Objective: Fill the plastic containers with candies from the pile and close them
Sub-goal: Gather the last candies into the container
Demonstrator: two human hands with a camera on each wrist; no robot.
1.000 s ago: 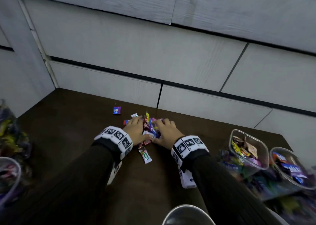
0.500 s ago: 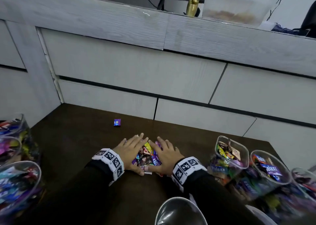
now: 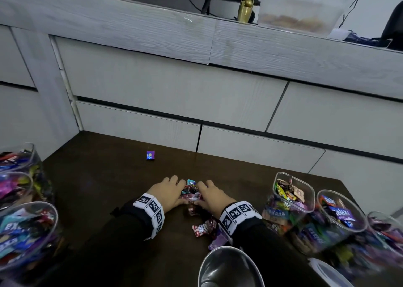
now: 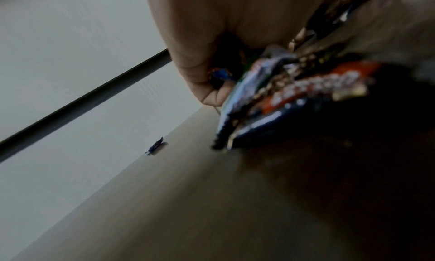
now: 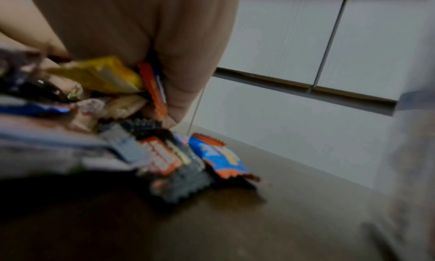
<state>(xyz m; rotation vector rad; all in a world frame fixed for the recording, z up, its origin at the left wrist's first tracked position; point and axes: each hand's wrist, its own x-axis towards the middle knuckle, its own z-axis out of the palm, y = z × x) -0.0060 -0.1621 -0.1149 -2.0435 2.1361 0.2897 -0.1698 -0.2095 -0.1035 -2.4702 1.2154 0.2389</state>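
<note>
Candies (image 3: 191,194) on worktop (image 3: 104,177), cupped between hands | left hand (image 3: 169,191) and right hand (image 3: 210,196) curl round heap from opposite sides | empty container (image 3: 226,267) lies nearest, toward the person.

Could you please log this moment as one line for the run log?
left hand + right hand: scooping candies | purple candy: apart | containers: open

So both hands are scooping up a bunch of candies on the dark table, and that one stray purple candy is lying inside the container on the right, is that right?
Not quite. The left hand and right hand do cup the bunch of candies on the dark table, but the stray purple candy lies on the bare tabletop beyond the hands, near the wall, not inside any container. The head view shows it.
</note>
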